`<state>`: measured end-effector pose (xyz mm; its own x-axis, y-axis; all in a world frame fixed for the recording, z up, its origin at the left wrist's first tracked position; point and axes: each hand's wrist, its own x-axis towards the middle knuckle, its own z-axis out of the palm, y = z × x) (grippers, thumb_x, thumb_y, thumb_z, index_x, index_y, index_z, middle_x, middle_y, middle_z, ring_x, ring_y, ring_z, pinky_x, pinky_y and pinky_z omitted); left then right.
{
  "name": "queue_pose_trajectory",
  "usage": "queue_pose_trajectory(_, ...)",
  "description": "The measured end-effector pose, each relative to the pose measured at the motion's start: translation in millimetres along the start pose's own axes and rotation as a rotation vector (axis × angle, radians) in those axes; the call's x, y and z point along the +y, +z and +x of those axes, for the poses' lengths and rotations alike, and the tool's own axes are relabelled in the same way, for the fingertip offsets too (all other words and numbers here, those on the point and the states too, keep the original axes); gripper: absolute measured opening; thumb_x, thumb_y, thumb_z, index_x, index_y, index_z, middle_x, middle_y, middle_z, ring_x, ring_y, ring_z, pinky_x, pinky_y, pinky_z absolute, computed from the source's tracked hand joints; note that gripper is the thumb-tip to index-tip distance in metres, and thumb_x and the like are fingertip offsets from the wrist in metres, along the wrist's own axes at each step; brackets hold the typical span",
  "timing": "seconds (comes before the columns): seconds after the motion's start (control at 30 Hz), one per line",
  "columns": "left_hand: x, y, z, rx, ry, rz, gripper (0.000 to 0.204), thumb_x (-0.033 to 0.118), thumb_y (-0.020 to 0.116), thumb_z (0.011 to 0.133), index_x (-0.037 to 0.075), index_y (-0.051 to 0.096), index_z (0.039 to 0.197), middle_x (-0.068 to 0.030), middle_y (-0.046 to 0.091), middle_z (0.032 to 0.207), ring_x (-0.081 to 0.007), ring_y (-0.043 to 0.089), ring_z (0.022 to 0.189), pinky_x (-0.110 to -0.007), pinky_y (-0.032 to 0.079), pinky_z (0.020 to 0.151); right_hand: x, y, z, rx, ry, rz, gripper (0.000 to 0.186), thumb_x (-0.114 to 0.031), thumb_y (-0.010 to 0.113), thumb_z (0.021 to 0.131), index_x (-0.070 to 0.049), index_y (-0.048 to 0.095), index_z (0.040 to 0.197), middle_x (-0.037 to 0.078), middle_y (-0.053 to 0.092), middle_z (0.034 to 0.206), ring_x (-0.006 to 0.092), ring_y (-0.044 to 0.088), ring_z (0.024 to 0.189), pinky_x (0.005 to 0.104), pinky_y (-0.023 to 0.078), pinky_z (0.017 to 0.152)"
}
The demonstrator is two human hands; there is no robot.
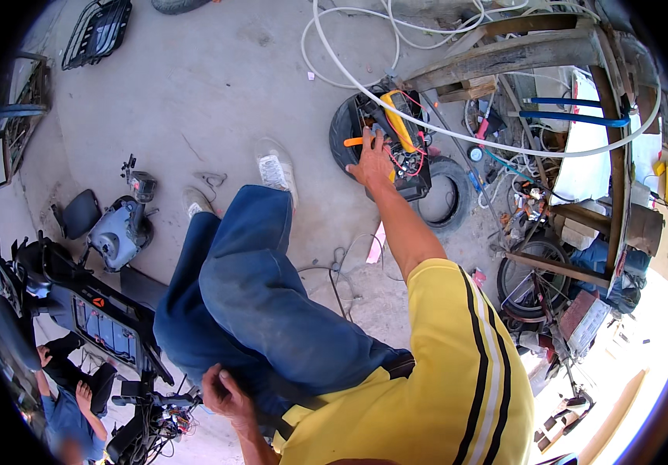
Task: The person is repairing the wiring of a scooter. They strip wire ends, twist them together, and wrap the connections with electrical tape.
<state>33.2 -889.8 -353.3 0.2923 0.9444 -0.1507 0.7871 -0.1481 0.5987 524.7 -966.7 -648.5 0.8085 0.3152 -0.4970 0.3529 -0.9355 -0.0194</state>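
Observation:
My right hand point(372, 161) stretches out over a black tub point(414, 188) of tools, fingers extended and thumb apart. Its fingertips touch or hover at an orange handle point(355, 142); I see no grip around it. Beside those fingers, a yellow multimeter point(398, 122) with red leads lies across the tub among small metal parts. Down by my thigh, my left hand point(227, 394) hangs loosely with the thumb apart from the curled fingers, and nothing shows in it. Closest to it is a bundle of exposed wires point(179, 422) on a dark scooter point(105, 325).
A loose tyre point(444, 195) lies against the tub. White hose point(458, 133) loops above it toward a wooden frame point(504, 58). Grey scooter bodywork point(120, 232) and a black crate point(97, 32) are on the left. Another person point(74, 415) sits at the lower left beside the scooter.

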Motion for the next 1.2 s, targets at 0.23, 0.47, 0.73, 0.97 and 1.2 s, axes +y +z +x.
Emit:
queue_pose_trajectory(0.23,-0.6,0.0,1.4,-0.048,-0.036,-0.004,0.019,0.010,0.063,0.106,-0.006,0.069,0.114,-0.0179,0.073,0.099,-0.0262,0.070,0.087,-0.036,0.056,0.084,44.8,3.1,3.5,-0.024,-0.166,-0.033,0.072,-0.017,0.073,0.082,-0.010,0.045,0.148,0.014,0.049,0.145,0.0377,0.068,0.116,0.0497,0.059,0.091)
queue_pose_trajectory(0.47,-1.7,-5.7,2.9,-0.076,-0.036,0.013,0.020,0.009,0.062,0.107,-0.007,0.069,0.115,-0.0183,0.074,0.100,-0.0258,0.070,0.089,-0.035,0.056,0.084,107.8,5.2,7.2,0.197,-0.162,0.040,0.031,-0.016,0.071,0.085,-0.013,0.065,0.115,0.012,0.068,0.117,0.0370,0.071,0.106,0.0512,0.058,0.088)
queue_pose_trajectory(0.73,-5.5,-2.4,0.5,-0.075,-0.055,0.000,0.019,0.008,0.062,0.107,-0.008,0.068,0.116,-0.0172,0.074,0.102,-0.0240,0.070,0.090,-0.034,0.055,0.085,156.1,6.4,-10.5,0.234,0.017,0.206,0.024,-0.013,0.070,0.085,-0.008,0.065,0.109,0.019,0.070,0.113,0.0429,0.070,0.102,0.0528,0.056,0.087)
queue_pose_trajectory(0.97,-8.8,-2.0,-1.6,-0.057,-0.012,0.005,0.019,0.008,0.062,0.107,-0.007,0.068,0.117,-0.0162,0.074,0.102,-0.0228,0.069,0.090,-0.032,0.055,0.085,145.8,52.2,20.9,0.223,0.229,0.347,0.042,-0.012,0.075,0.081,-0.006,0.062,0.121,0.023,0.065,0.124,0.0436,0.065,0.117,0.0498,0.054,0.100)
queue_pose_trajectory(1.2,-2.4,-0.4,4.5,-0.065,0.008,0.043,0.018,0.008,0.062,0.106,-0.007,0.068,0.116,-0.0171,0.074,0.100,-0.0241,0.070,0.087,-0.033,0.055,0.084,138.2,72.4,-1.3,0.462,0.149,0.519,0.073,-0.011,0.074,0.084,0.000,0.042,0.148,0.029,0.046,0.147,0.0483,0.051,0.133,0.0497,0.046,0.113)
